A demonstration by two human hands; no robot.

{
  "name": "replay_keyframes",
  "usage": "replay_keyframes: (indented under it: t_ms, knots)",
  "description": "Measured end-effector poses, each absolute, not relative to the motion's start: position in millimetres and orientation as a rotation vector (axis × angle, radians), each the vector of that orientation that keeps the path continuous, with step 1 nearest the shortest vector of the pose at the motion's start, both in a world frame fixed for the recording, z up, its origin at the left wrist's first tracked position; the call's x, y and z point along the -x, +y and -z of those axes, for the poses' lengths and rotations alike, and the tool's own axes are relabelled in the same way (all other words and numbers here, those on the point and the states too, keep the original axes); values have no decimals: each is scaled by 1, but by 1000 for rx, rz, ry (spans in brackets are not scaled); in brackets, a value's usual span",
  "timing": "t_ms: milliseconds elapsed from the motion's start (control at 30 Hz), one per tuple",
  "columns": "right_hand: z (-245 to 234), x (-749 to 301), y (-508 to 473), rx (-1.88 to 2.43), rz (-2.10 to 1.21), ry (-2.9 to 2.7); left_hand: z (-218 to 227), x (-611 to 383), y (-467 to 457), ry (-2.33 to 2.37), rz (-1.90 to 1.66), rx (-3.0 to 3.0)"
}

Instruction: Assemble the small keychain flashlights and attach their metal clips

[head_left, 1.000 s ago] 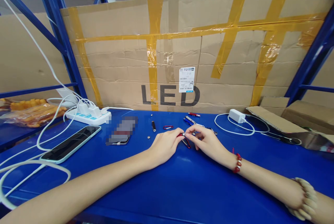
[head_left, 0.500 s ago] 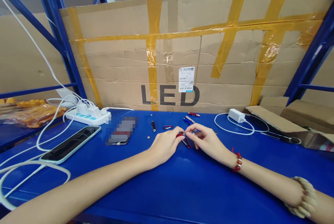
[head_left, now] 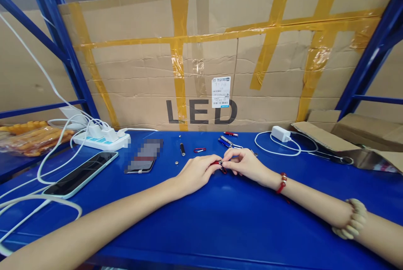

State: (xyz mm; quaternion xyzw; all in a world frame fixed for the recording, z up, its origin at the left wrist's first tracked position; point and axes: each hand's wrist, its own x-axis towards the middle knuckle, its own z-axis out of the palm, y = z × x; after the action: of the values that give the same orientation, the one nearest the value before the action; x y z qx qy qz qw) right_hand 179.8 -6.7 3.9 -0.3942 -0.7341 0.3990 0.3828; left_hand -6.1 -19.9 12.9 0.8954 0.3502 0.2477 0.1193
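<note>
- left hand [head_left: 195, 174] pinches the red tube [head_left: 215, 163], between both hands
- right hand [head_left: 248, 166] grips its silver tip [head_left: 221, 162]
- a loose pinch could drop the tip onto the worktop [head_left: 220, 224] below

Head view faces forward-down, seemingly near.

Carton [head_left: 141, 77] stands behind hands [head_left: 193, 173], phones [head_left: 81, 173] left, charger [head_left: 280, 134] right.
</note>
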Motion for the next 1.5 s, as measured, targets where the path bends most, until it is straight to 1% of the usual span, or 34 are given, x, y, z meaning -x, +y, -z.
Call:
replay_keyframes:
  t_ms: [100,200,367,467,600,900,1000,1233,1500]
  knots:
    - [-4,-181,-7,989,-1028,-1870,-13,6,-19,1000,-721,-2634]
    - [-5,-181,-10,991,-948,-1853,-13,5,-20,1023,-730,-2622]
    - [-8,-181,-12,874,-630,-1879,-12,2,-20,1075,-745,-2583]
    - [-10,-185,-12,728,-401,-2020,-12,2,-19,1040,-731,-2545]
    - [-12,-192,-12,608,-213,-2211,-12,4,-18,932,-700,-2521]
    - [-17,-200,-16,660,174,-2429,-13,5,-25,912,-638,-2555]
    - [-18,-199,-17,668,171,-2437,-12,5,-26,893,-656,-2532]
    - [-17,-197,-16,611,-88,-2360,-9,6,-22,846,-725,-2490]
    - [-13,-194,-12,630,-258,-2273,-5,6,-19,792,-822,-2497]
